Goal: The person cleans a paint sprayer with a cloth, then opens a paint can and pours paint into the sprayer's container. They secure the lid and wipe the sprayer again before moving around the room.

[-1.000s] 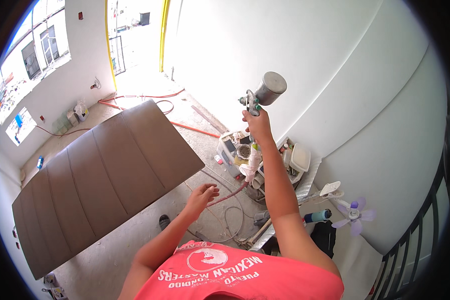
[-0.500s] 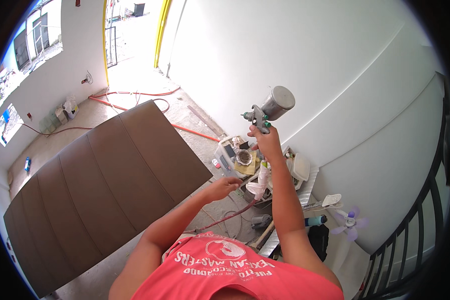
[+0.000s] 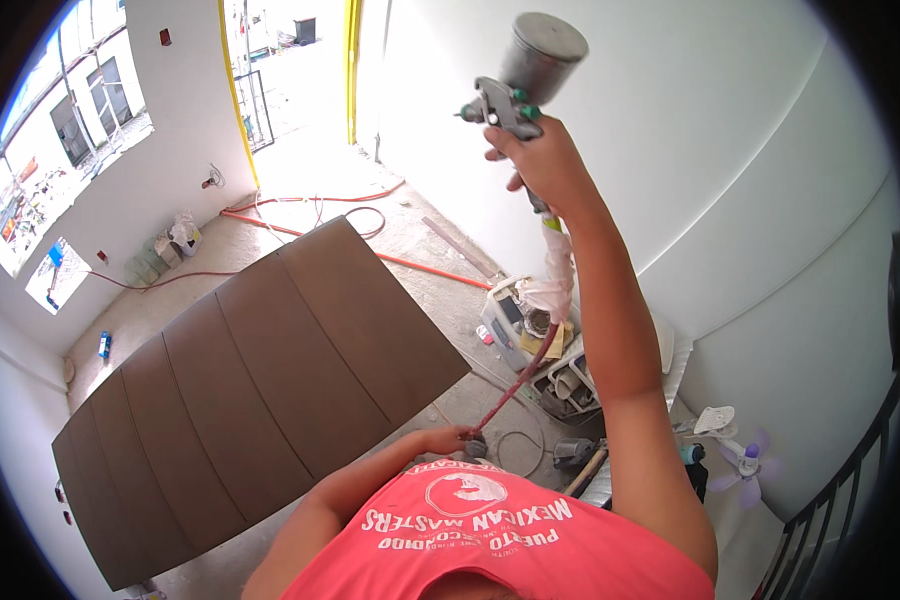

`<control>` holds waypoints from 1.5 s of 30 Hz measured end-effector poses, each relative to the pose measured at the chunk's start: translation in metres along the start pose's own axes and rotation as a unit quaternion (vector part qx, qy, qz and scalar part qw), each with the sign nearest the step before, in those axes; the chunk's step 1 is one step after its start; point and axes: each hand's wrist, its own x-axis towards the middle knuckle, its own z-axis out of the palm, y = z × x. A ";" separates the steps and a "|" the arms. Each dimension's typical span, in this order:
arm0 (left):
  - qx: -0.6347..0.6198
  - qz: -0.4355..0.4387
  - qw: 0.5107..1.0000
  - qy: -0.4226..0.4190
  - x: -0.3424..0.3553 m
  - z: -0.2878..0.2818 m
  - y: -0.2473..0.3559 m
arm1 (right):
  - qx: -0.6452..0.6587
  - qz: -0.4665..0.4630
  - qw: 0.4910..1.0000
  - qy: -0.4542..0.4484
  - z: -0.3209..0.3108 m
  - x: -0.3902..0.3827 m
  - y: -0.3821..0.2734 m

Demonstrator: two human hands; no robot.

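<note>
My right hand [image 3: 545,160] is raised high in front of the white wall, closed round the handle of a spray gun [image 3: 500,110]. The gun's grey metal cup [image 3: 544,55] stands on top, slightly tilted, and its nozzle points left. A red hose [image 3: 518,385] hangs from the grip, its upper part wrapped in whitish plastic [image 3: 558,270]. Low by my shirt, my left hand [image 3: 452,438] is closed on this hose. To the left lies a large brown panel [image 3: 260,385] with several parallel grooves; neither hand touches it.
Below my right arm stand plastic bins [image 3: 505,325] with tools and containers. An orange hose [image 3: 435,268] crosses the concrete floor. A purple-bladed fan [image 3: 748,462] and a black railing [image 3: 830,530] are at the right. Bottles and a bag [image 3: 185,232] stand by the far left wall.
My right hand has lifted the spray gun higher, drawing the wrapped hose up with it. My left hand has moved down and closed on the red hose. The view has shifted.
</note>
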 end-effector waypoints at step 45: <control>0.128 -0.145 0.960 0.203 0.210 -0.073 0.244 | 0.059 -0.030 0.982 -0.179 -0.168 0.117 0.174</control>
